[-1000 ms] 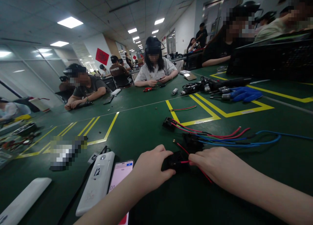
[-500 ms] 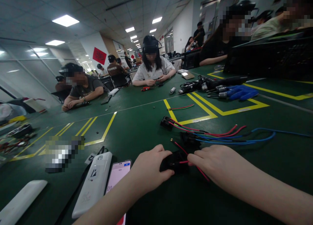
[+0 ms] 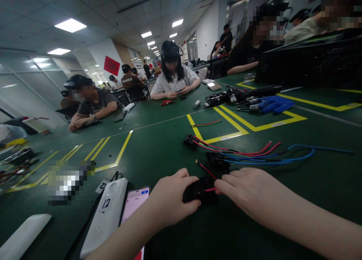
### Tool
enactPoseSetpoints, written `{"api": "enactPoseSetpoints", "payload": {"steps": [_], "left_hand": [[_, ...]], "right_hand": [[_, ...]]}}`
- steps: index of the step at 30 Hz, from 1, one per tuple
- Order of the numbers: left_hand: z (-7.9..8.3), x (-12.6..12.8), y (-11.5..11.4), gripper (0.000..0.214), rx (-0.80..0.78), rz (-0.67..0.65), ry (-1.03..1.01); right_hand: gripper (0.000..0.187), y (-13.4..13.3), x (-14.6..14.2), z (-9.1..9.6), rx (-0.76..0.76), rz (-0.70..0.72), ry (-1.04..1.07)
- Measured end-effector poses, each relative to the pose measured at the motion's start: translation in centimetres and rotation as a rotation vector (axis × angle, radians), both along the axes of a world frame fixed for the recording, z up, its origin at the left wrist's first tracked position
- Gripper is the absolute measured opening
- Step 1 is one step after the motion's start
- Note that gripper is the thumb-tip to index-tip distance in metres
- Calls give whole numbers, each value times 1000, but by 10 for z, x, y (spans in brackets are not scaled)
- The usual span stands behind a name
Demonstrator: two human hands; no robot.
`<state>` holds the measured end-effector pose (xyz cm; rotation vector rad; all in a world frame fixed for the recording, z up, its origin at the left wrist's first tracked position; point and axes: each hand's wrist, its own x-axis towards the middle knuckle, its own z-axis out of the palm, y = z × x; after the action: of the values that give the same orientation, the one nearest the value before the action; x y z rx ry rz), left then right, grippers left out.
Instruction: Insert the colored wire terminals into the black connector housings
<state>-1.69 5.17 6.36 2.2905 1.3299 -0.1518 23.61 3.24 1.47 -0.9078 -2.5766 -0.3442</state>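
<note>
My left hand (image 3: 171,199) is closed around a small black connector block (image 3: 199,190) resting on the green table (image 3: 158,150). My right hand (image 3: 249,194) pinches a red wire (image 3: 210,189) where it meets the block's right side. A second red wire (image 3: 204,168) with a metal tip runs up and left from the block. Just beyond lie two more black blocks (image 3: 190,141) with a bundle of red and blue wires (image 3: 266,152) trailing right.
A white power bank (image 3: 106,214) and a phone (image 3: 134,207) lie left of my forearm, a white bar (image 3: 22,235) further left. Blue-handled tools (image 3: 268,103) and black gear sit in a yellow-marked area at the back right. Several other people work around the table.
The hands keep their hold on the block and wire; the view has shifted slightly, so everything sits a little to the left and the phone and power bank lower.
</note>
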Motion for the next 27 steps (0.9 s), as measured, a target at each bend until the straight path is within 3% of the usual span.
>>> {"api": "enactPoseSetpoints", "payload": {"steps": [4,8,15,19,27], "left_hand": [[-1,5,-2,57,-31,69,5],[-3,9,-3,51,-54,99,5],[-7,4,-1,51,-38,84,-27],[-6,3,-1,50,-25,77,-19],[0,3,-3,45,-20,43,14]], "right_hand": [[30,2,1,-6,-115,-40,-62],[27,1,1,-9,-154,-44,-64],[26,-11,-6,0,30,0,57],[26,-14,-6,1,62,4,87],[23,-2,-2,-9,-136,-15,-41]]}}
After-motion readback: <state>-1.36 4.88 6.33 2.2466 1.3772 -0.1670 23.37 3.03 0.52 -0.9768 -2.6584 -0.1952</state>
